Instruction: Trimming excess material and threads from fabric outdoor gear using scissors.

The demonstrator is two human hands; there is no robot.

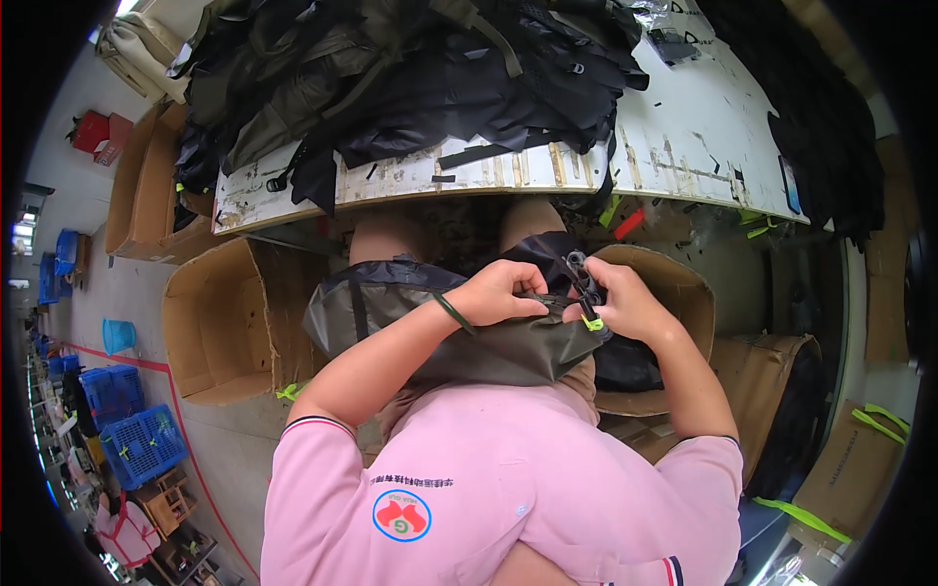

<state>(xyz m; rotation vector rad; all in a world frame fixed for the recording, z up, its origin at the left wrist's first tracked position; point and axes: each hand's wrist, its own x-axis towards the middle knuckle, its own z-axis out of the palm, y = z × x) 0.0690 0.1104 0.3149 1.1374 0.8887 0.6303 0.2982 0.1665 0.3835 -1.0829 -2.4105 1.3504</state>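
Across my lap lies a dark olive and black sewn fabric piece [489,347], much like a bag panel. My left hand [500,293] is closed in a pinch at its upper edge, with fingertips on the fabric near a seam. Just to the right, my right hand [627,298] is closed around a small black hand tool [584,281] that looks like thread snips, with a yellow-green strip tied on it. The tool is close to the left fingertips and the fabric edge. Its blades are too small to make out.
A worn white table [674,146] stands ahead, heaped with black and olive fabric pieces [430,88]. Open cardboard boxes flank my legs, one at the left [220,322] and one at the right [674,283]. Blue plastic crates [142,444] stand farther left on the floor.
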